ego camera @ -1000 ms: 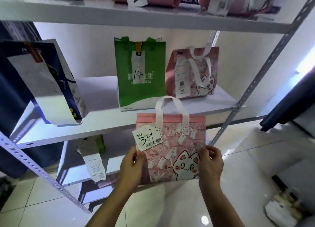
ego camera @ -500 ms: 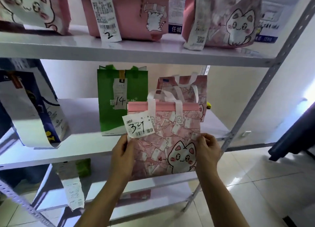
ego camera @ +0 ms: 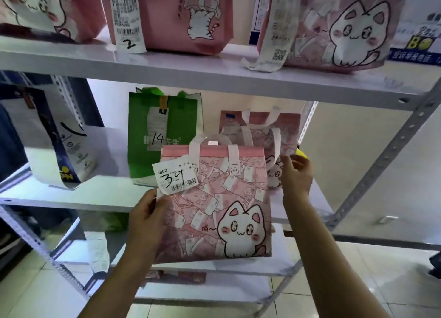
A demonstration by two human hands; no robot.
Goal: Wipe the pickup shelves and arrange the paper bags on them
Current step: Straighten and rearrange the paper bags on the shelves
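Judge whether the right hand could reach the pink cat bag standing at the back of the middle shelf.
Probably yes: the right hand is free, already beside the rear pink bag, with nothing between them.

pink bag (ego camera: 214,212): matt cloth-like (paper tag) | shelf (ego camera: 191,72): smooth glossy | floor (ego camera: 381,270): shiny tile

We take this for a takeaway order pickup point: a slotted-angle metal rack (ego camera: 393,136) with white shelves (ego camera: 167,67) carries branded carrier bags (ego camera: 164,131), each tagged with printed receipts (ego camera: 126,19) and handwritten order numbers.
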